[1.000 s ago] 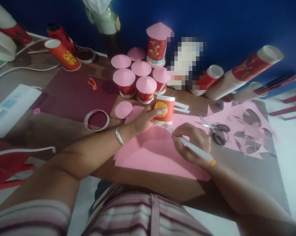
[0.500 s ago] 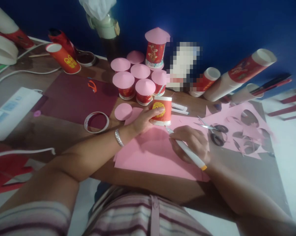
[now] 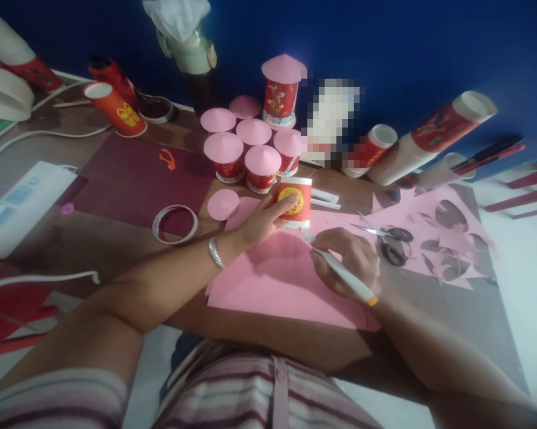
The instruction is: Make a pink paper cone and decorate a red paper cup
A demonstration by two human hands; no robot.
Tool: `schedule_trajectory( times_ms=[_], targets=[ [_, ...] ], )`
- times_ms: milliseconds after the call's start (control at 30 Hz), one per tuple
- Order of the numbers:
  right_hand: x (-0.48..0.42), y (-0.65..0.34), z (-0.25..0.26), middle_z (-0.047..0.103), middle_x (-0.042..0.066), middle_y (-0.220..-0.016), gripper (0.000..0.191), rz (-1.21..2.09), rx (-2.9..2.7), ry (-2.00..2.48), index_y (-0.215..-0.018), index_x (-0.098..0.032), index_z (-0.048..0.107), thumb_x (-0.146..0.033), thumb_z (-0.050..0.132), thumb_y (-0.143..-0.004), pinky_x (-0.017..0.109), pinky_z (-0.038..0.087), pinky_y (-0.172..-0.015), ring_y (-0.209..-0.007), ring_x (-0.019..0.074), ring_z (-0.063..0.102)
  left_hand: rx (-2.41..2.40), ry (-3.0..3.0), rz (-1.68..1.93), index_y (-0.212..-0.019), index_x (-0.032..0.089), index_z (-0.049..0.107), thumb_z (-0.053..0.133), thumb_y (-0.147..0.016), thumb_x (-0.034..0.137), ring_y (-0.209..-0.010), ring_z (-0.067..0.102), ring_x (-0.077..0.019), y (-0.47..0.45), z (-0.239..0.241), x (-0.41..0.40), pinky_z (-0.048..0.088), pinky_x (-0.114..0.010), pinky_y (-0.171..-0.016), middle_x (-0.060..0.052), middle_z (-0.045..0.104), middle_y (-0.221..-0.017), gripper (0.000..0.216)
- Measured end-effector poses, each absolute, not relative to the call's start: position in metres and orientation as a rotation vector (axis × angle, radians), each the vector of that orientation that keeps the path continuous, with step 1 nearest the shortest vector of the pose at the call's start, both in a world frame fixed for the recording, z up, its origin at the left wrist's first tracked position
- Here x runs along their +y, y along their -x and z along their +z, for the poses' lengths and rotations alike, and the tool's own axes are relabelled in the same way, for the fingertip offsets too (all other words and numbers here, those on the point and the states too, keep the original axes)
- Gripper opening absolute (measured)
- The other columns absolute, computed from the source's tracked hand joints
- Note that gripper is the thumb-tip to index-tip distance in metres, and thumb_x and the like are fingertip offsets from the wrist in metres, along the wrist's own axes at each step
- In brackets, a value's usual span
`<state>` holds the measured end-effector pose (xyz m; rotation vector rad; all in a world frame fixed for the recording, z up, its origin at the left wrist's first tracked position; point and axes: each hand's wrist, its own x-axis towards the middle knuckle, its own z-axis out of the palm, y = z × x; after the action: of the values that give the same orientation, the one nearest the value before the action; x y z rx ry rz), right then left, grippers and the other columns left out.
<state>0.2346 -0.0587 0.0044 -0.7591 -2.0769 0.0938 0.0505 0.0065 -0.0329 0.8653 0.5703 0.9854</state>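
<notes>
My left hand (image 3: 267, 213) is closed around a red paper cup piece (image 3: 290, 189) with a yellow emblem and white rims. It stands upright on stacked pink paper sheets (image 3: 268, 286), my thumb across its front. My right hand (image 3: 346, 259) grips a white pen (image 3: 349, 280) with an orange end. The pen's tip is close to the cup piece's lower edge; I cannot tell whether it touches. A pink paper disc (image 3: 223, 205) lies left of my left hand. Behind stand several small red cups with pink cone tops (image 3: 262, 159), one (image 3: 281, 98) set higher.
Scissors (image 3: 391, 238) lie right of my right hand beside pink paper with cut-out holes (image 3: 422, 205). A tape ring (image 3: 175, 224) lies at left. Red and white tubes (image 3: 429, 143) lean at back right; an orange-red cup (image 3: 115, 109) and a bottle (image 3: 190, 56) stand at back left.
The camera view has shifted slightly. My hands keep their holds on the cup piece and the pen, with the pen tip still by the cup piece's lower edge.
</notes>
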Motion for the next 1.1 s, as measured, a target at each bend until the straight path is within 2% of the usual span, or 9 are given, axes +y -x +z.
schedule_trajectory(
  times_ms=[100,367,567,733,867,1100],
  targets=[
    [-0.0573,-0.2350,0.0058,0.070,0.002,-0.077,0.017,0.072,-2.073,0.722,-0.105,-0.021,0.061,-0.011,0.065,-0.092,0.026,0.060,-0.056,-0.064,0.0151,0.070,0.604,-0.862,0.983,-0.126,0.025,0.062,0.074,-0.090,0.049,-0.116,0.066,-0.0245,-0.0503,-0.0362,0.0065,0.056,-0.038,-0.096,-0.005,0.069,-0.121,0.044],
    [-0.0592,-0.2349,0.0081,0.070,0.002,-0.077,0.014,0.091,-2.096,0.772,-0.100,-0.019,0.062,-0.009,0.065,-0.091,0.025,0.060,-0.058,-0.064,0.0138,0.069,0.600,-0.866,0.987,-0.128,0.024,0.061,0.077,-0.089,0.044,-0.118,0.067,-0.0275,-0.0480,-0.0412,0.0077,0.057,-0.039,-0.095,-0.007,0.068,-0.123,0.047],
    [-0.0596,-0.2348,0.0073,0.070,0.001,-0.075,0.014,0.086,-2.091,0.770,-0.100,-0.021,0.062,-0.009,0.064,-0.092,0.024,0.061,-0.060,-0.064,0.0136,0.069,0.586,-0.853,0.995,-0.122,0.023,0.062,0.079,-0.088,0.043,-0.109,0.068,-0.0234,-0.0480,-0.0430,0.0084,0.057,-0.036,-0.091,-0.005,0.068,-0.111,0.043],
    [-0.0592,-0.2360,0.0075,0.070,0.001,-0.077,0.015,0.091,-2.088,0.789,-0.101,-0.022,0.062,-0.010,0.064,-0.092,0.024,0.060,-0.059,-0.065,0.0139,0.070,0.620,-0.841,1.000,-0.121,0.022,0.063,0.079,-0.087,0.046,-0.109,0.067,-0.0243,-0.0494,-0.0401,0.0073,0.057,-0.040,-0.095,-0.005,0.068,-0.111,0.045],
    [-0.0586,-0.2368,0.0066,0.070,0.002,-0.078,0.014,0.103,-2.070,0.801,-0.100,-0.020,0.063,-0.010,0.065,-0.091,0.025,0.059,-0.059,-0.065,0.0140,0.070,0.586,-0.833,1.020,-0.116,0.022,0.065,0.077,-0.090,0.046,-0.107,0.067,-0.0214,-0.0502,-0.0401,0.0076,0.056,-0.038,-0.095,-0.004,0.067,-0.108,0.037],
    [-0.0595,-0.2376,0.0069,0.071,0.001,-0.078,0.011,0.108,-2.066,0.824,-0.099,-0.021,0.063,-0.013,0.064,-0.092,0.024,0.058,-0.058,-0.064,0.0137,0.069,0.564,-0.807,1.020,-0.123,0.025,0.063,0.076,-0.090,0.044,-0.111,0.066,-0.0220,-0.0503,-0.0390,0.0076,0.056,-0.037,-0.095,-0.004,0.067,-0.111,0.039]
  ],
)
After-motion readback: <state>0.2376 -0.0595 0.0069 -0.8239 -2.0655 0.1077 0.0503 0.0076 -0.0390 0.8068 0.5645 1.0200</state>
